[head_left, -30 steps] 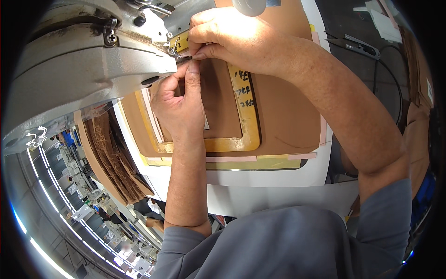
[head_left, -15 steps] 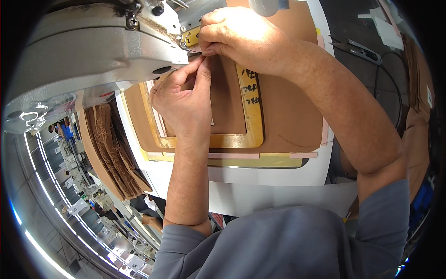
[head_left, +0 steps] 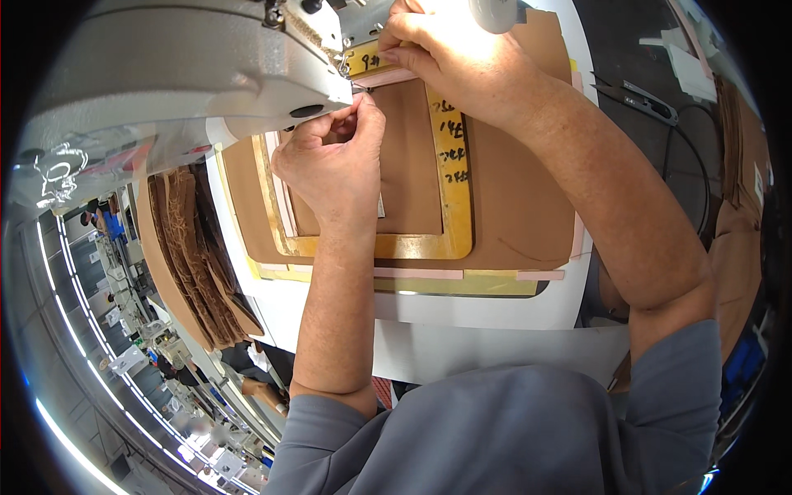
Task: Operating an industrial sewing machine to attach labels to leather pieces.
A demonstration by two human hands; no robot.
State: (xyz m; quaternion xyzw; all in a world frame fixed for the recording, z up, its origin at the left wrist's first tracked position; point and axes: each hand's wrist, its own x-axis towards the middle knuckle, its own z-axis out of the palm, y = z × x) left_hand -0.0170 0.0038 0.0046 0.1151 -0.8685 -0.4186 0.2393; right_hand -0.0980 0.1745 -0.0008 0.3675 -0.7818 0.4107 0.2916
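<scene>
My left hand (head_left: 334,161) is closed in a pinch just below the needle end of a grey sewing machine head (head_left: 206,78). A small, thin dark thing shows at its fingertips, too small to name. Higher and to the right, my right hand (head_left: 462,70) has thumb and fingers pressed together over the far bar of a yellow frame (head_left: 450,177); whatever it pinches is hidden. This frame, with dark handwritten marks, lies on a brown panel (head_left: 520,198). Brown material also shows inside its opening. The two hands are apart.
A white work surface (head_left: 462,312) lies beneath the panel. At the left stands a stack of brown pieces (head_left: 194,256) with frayed edges. Thread snips (head_left: 648,101) rest at the right near a dark cable. A bright lamp (head_left: 493,12) hangs by my right hand.
My right hand has moved up and right, away from my left, which stays near the needle. The machine head, frame and panel appear slightly shifted in the view.
</scene>
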